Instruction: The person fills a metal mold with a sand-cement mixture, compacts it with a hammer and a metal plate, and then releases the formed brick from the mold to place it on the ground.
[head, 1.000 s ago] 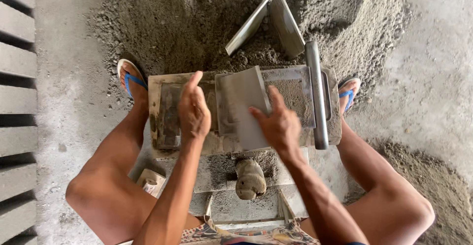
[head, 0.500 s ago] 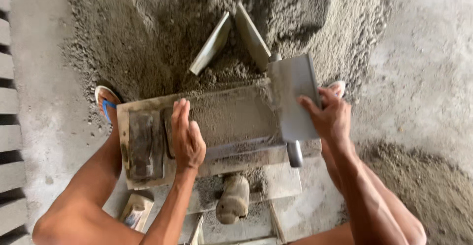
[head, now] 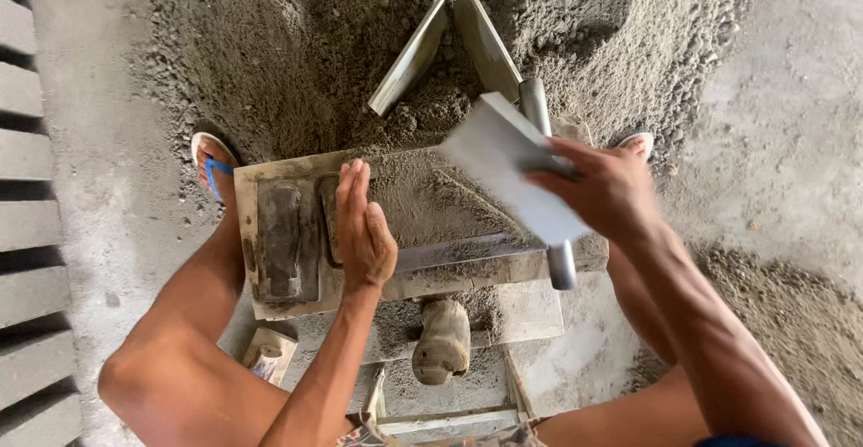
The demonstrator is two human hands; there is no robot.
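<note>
Your arms are bare to the elbow and beyond, with no sleeves, gloves, watch or rings showing on your left hand point(head: 364, 231) or right hand point(head: 607, 191). Your legs are bare too. On your feet you wear flip-flops: the left sandal point(head: 212, 166) has a pale sole and blue straps.

One thing here may count as a package: a small packet point(head: 267, 358) lying on the concrete floor point(head: 108, 231) just below the lower left corner of the metal mould point(head: 279, 240), close beside the person's left leg. It is a flat, roughly rectangular piece, pale tan at the edges with a patch of blue and white on its face (too small and dusty to tell more). No labels, signs or screens show anywhere else.
</note>
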